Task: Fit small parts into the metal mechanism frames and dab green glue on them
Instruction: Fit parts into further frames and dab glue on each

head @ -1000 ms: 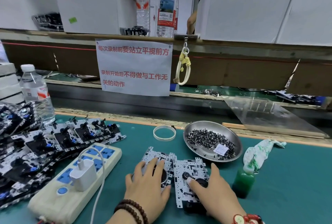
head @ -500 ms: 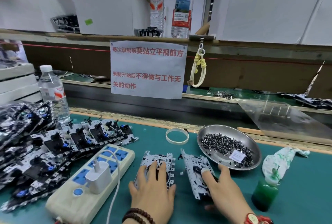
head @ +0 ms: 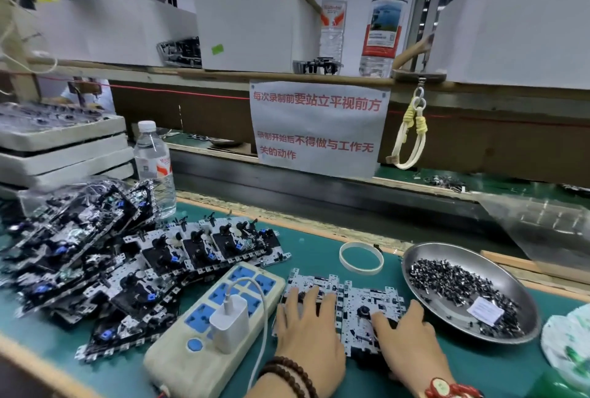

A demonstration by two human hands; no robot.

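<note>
Two metal mechanism frames lie side by side on the green mat. My left hand [head: 306,330] rests flat on the left frame [head: 319,279], fingers straight and spread. My right hand [head: 408,340] lies on the right frame [head: 373,302], its thumb beside the black hub and its index finger stretched along the frame's right edge. A steel dish [head: 415,257] holding several small dark parts and a white tag stands just right of the frames. The green glue bottle [head: 555,388] barely shows at the bottom right corner.
A power strip [head: 204,327] with a white charger lies left of my hands. Rows and a heap of finished frames [head: 159,257] fill the left side. A tape ring [head: 360,257], a green-stained rag [head: 568,340] and a water bottle [head: 155,168] also stand on the mat.
The right frame, tilted up under my right hand half a second ago, now lies flat against the left frame. My head has turned left, so the glue bottle sits at the frame's edge.
</note>
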